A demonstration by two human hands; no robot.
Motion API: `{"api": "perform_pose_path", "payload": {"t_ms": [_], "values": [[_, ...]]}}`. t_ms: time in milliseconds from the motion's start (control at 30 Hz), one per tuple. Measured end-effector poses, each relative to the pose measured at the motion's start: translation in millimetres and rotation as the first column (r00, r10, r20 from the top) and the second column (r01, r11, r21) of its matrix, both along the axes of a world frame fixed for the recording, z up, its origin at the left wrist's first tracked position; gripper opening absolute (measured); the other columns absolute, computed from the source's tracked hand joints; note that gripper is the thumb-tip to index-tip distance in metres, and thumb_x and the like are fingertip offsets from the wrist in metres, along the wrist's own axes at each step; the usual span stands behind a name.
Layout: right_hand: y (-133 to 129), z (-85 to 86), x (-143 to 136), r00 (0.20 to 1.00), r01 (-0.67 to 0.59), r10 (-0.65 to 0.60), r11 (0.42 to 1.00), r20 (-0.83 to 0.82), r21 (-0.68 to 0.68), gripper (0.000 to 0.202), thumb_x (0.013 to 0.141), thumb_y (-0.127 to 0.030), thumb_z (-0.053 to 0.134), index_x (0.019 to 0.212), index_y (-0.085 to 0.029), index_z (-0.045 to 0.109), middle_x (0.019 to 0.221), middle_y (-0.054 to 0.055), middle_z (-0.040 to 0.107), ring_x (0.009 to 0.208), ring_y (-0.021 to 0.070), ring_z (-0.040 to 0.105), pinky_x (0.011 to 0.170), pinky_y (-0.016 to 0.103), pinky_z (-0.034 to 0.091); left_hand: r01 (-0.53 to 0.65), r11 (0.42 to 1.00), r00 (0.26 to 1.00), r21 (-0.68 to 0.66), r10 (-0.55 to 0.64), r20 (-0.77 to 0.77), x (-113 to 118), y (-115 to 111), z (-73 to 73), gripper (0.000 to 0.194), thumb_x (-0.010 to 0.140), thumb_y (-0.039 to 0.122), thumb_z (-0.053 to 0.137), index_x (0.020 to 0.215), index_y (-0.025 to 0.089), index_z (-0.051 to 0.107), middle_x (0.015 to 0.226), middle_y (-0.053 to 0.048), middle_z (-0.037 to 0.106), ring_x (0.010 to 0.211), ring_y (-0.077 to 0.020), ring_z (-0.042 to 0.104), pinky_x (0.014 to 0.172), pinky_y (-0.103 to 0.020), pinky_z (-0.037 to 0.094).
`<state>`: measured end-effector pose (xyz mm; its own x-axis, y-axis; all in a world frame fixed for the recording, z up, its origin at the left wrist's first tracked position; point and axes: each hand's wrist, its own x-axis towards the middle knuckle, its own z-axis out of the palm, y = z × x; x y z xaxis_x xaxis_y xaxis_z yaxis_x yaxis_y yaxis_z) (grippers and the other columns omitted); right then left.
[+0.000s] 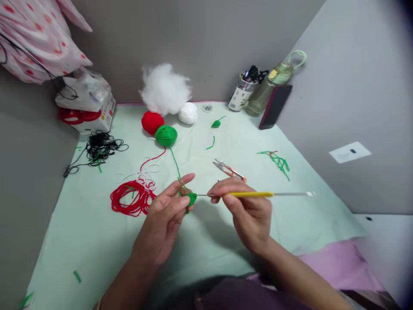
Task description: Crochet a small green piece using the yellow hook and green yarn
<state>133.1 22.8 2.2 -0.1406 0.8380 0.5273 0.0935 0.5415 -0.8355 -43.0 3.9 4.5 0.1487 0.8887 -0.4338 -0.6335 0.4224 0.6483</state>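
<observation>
Between the thumb and fingers of my left hand (171,209) is a small green crochet piece (191,198). Green yarn (176,161) runs from the green yarn ball (166,136) over that hand's raised index finger to the piece. My right hand (247,211) grips a crochet hook (253,194) with a yellow handle, held almost level. Its thin metal tip reaches the right edge of the green piece; whether a loop is on it is too small to tell. Thread snips (229,169) lie just beyond my right hand.
Red (152,122) and white yarn balls (187,113) sit at the back beside white stuffing (166,89). Loose red yarn (129,200) and black yarn (100,147) lie left. Green scraps (279,162), a phone (275,106), a bottle (266,92) and a pen holder (241,92) are right.
</observation>
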Motion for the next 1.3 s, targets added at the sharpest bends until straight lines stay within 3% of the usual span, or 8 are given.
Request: {"api": "perform_pose_path", "payload": {"t_ms": [167, 300, 433, 533, 700, 1000, 1200, 1300], "values": [[3, -3.0, -7, 0.996, -0.074, 0.068, 0.988, -0.053, -0.136, 0.016, 0.104, -0.024, 0.063, 0.103, -0.022, 0.079, 0.095, 0.007, 0.081, 0.088, 0.0207, 0.076, 0.073, 0.035, 0.065, 0.034, 0.998, 0.992, 0.047, -0.028, -0.126, 4, -4, -0.7, 0.042, 0.080, 0.028, 0.087, 0.121, 0.028, 0.080, 0.088, 0.001, 0.066, 0.079, -0.0085, 0.057, 0.072, -0.015, 0.045], [-4, -8.7, -5, 0.973, -0.004, -0.024, 0.992, 0.232, 0.124, 0.025, 0.103, -0.016, 0.061, 0.121, -0.025, 0.076, 0.106, 0.009, 0.081, 0.094, 0.0209, 0.076, 0.080, 0.036, 0.065, -0.072, 0.995, 0.986, 0.073, 0.082, -0.146, 10, -4, -3.2, 0.050, 0.072, 0.029, 0.095, 0.120, 0.031, 0.081, 0.087, 0.003, 0.066, 0.082, -0.0085, 0.060, 0.079, -0.016, 0.049], [-7, -7.2, 0, 0.937, -0.011, -0.097, 0.952, 0.335, 0.306, 0.034, 0.102, -0.013, 0.062, 0.132, -0.026, 0.072, 0.114, 0.010, 0.080, 0.099, 0.0219, 0.076, 0.082, 0.037, 0.065, 0.018, 0.999, 0.999, -0.045, -0.017, 0.038, 8, 0, -2.4, 0.045, 0.076, 0.031, 0.093, 0.119, 0.023, 0.082, 0.058, 0.009, 0.049, 0.053, -0.0033, 0.041, 0.077, -0.019, 0.053], [-2, -0.7, 0, 0.995, 0.034, -0.041, 0.996, 0.093, 0.077, 0.026, 0.102, -0.014, 0.064, 0.119, -0.028, 0.078, 0.098, 0.005, 0.080, 0.087, 0.0192, 0.074, 0.076, 0.034, 0.062, 0.023, 0.998, 0.994, -0.053, -0.017, 0.105, 4, 1, -1.9, 0.035, 0.079, 0.030, 0.090, 0.112, 0.021, 0.085, 0.051, 0.013, 0.037, 0.046, -0.0015, 0.022, 0.079, -0.021, 0.055], [5, 1.1, -5, 0.973, -0.155, 0.096, 0.946, -0.209, -0.286, 0.014, 0.100, -0.025, 0.070, 0.102, -0.028, 0.084, 0.092, 0.002, 0.078, 0.080, 0.0148, 0.070, 0.072, 0.028, 0.058, 0.016, 0.996, 0.993, 0.089, -0.006, -0.116, 7, -1, -5.9, 0.036, 0.077, 0.026, 0.091, 0.112, 0.029, 0.084, 0.082, 0.004, 0.069, 0.059, -0.0042, 0.046, 0.062, -0.014, 0.046], [14, -3.6, 2, 0.883, -0.351, 0.098, 0.788, -0.459, -0.506, 0.020, 0.099, -0.041, 0.071, 0.092, -0.024, 0.080, 0.082, 0.001, 0.075, 0.068, 0.0121, 0.066, 0.068, 0.027, 0.055, 0.103, 0.984, 0.972, 0.148, -0.068, -0.227, 2, -3, -13.2, 0.034, 0.082, 0.032, 0.088, 0.115, 0.030, 0.081, 0.092, -0.001, 0.070, 0.091, -0.0161, 0.067, 0.088, -0.028, 0.052], [9, 0.9, 5, 0.963, -0.204, 0.111, 0.896, -0.245, -0.395, 0.020, 0.104, -0.034, 0.063, 0.097, -0.023, 0.077, 0.091, 0.003, 0.076, 0.074, 0.0130, 0.069, 0.072, 0.027, 0.059, 0.093, 0.977, 0.931, 0.193, -0.017, -0.365, -2, -4, -15.2, 0.036, 0.082, 0.029, 0.087, 0.117, 0.033, 0.080, 0.092, 0.001, 0.066, 0.092, -0.0147, 0.063, 0.086, -0.024, 0.049], [5, 2.6, 5, 0.995, -0.092, 0.097, 0.977, 0.013, -0.195, 0.018, 0.107, -0.025, 0.057, 0.102, -0.022, 0.074, 0.092, 0.004, 0.076, 0.078, 0.0154, 0.071, 0.073, 0.030, 0.060, 0.078, 0.978, 0.891, 0.194, 0.019, -0.453, -2, -5, -12.5, 0.033, 0.081, 0.026, 0.086, 0.114, 0.030, 0.081, 0.098, -0.001, 0.068, 0.094, -0.0174, 0.063, 0.091, -0.028, 0.049]]}}
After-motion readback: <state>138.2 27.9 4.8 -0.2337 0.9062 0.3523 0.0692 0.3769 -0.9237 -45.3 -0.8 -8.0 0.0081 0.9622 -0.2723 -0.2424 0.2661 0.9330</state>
